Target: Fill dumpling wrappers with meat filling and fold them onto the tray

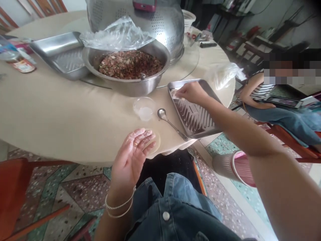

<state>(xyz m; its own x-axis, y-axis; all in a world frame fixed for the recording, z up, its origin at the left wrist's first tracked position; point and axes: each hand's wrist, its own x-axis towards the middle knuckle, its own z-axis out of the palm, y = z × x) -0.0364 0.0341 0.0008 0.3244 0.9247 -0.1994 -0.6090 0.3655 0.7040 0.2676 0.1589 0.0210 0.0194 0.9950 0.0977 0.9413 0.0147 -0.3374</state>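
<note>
My left hand, dusted with white flour, is raised palm up at the table's near edge, its fingers loosely curled and holding nothing. Just behind its fingertips is a pale, round, thin disc, partly hidden. My right hand reaches into the far left corner of a ridged metal tray, fingers pinched on a small whitish dumpling that they mostly cover. A metal spoon lies left of the tray, beside a small clear bowl with something whitish in it.
Behind stands a steel bowl of minced meat filling, partly covered by a plastic bag. A second metal tray and a jar are to the left. A bin and a seated person are at right.
</note>
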